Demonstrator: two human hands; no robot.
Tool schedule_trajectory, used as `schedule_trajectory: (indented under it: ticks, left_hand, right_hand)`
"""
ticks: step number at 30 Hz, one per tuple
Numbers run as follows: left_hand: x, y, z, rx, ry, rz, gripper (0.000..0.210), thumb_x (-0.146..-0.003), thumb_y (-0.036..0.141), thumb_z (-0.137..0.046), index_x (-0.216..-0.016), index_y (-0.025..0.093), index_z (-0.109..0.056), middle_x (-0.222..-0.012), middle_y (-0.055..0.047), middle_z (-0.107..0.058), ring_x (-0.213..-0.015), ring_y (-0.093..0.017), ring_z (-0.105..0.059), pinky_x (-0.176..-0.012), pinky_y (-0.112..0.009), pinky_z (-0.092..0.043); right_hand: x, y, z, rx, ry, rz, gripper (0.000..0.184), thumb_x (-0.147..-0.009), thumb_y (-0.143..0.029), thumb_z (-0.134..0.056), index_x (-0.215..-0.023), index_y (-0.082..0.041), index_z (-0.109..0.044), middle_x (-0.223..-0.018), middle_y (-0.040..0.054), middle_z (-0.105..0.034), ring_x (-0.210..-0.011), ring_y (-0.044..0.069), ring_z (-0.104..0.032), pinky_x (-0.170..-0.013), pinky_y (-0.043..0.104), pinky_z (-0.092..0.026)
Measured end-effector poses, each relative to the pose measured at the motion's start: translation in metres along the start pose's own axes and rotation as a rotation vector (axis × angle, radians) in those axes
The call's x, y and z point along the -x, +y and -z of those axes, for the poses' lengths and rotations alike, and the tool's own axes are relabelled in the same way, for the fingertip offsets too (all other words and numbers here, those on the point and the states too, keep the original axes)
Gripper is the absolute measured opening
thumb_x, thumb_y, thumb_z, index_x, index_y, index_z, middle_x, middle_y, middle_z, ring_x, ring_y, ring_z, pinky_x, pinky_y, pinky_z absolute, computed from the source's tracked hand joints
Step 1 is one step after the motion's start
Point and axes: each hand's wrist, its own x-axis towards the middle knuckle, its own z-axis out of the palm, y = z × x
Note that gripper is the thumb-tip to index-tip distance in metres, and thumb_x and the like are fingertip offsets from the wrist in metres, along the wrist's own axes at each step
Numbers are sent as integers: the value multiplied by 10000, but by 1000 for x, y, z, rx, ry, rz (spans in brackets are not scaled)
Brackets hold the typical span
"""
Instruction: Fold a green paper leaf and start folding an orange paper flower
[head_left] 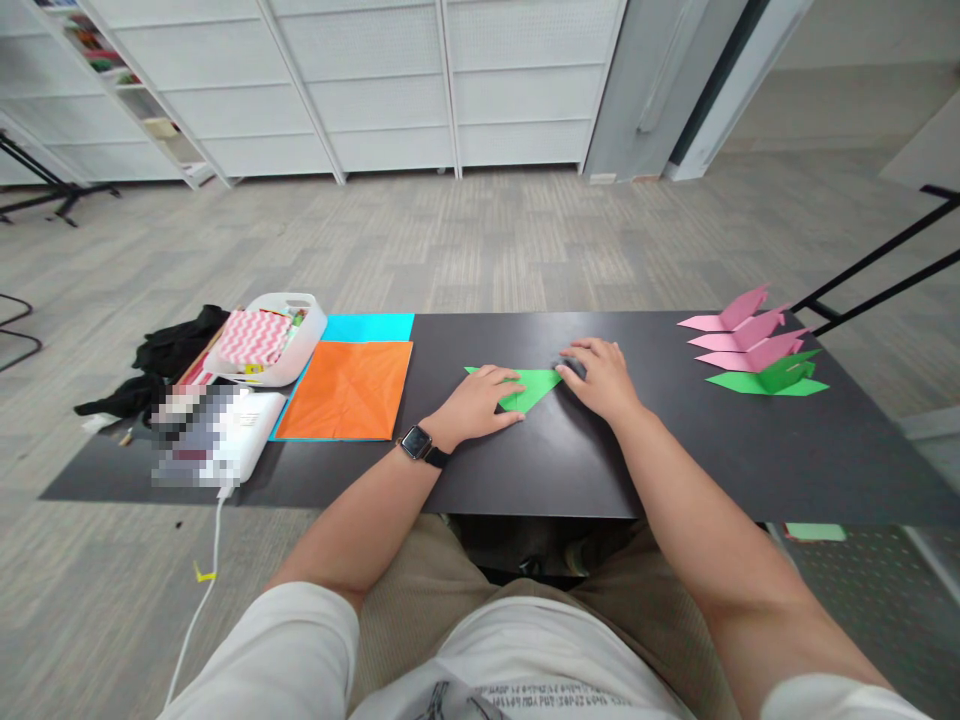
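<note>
A folded piece of green paper (538, 386) lies on the dark table, roughly a triangle pointing toward me. My left hand (480, 402) rests flat over its left part, fingers spread and pressing it down, so that part is hidden. At the paper's right corner is my right hand (600, 375), its fingers bent around a small dark rounded object (574, 367) whose kind I cannot make out. Folded pink paper birds (757, 350) stand in a row at the right, with a green paper bird (780, 379) nearest me.
Orange paper sheets (343, 392) lie over blue sheets (371, 327) on the left of the table (675, 470). Beyond them are a white basket (311, 335) with a pink zigzag cloth, a white device (259, 430) with a cable, and black fabric (176, 340).
</note>
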Motion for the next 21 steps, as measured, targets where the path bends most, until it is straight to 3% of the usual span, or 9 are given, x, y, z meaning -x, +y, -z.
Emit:
schedule_trajectory:
  ticks: [4,13,17,21]
  left_hand:
    - [1,0,3,14,-20,-21,412,-956,394,-782,-1334,233,-752,-1468,-125,-658,-1344,-318,-593,-1207,-524,-464]
    - [3,-5,10,76,-46,-80,471,-933,414,-809,-1372,265,-725,-1504,-127,-642,-1435,-329,-565,-1269,-571,-408]
    - [5,-6,19,70,130,-45,388,-929,369,-791,-1295,260,-723,-1440,-101,-676,-1460,-317,-555,-1334,-606,-298]
    - [7,-11,25,47,364,137,256,-980,338,-716,-1204,220,-675,-1284,-102,-707,-1275,-275,-642,-1186,-509,-482]
  right_hand:
    - [4,-18,-6,9,-111,116,273,-992,-423,-651,-1190,-319,-806,-1411,112,-663,-1390,380,-544,-1253,812,-198]
    - [3,-15,-7,-40,-132,96,150,-934,-374,-717,-1050,-298,-773,-1371,90,-661,-1379,364,-558,-1232,836,-214]
    - [2,-14,-5,-125,-107,39,98,-908,-363,-694,-934,-273,-724,-1310,88,-667,-1349,347,-583,-1236,813,-229]
    - [-1,-14,1,-240,-30,-1,106,-897,-369,-675,-910,-265,-694,-1264,103,-675,-1293,323,-625,-1228,678,-363]
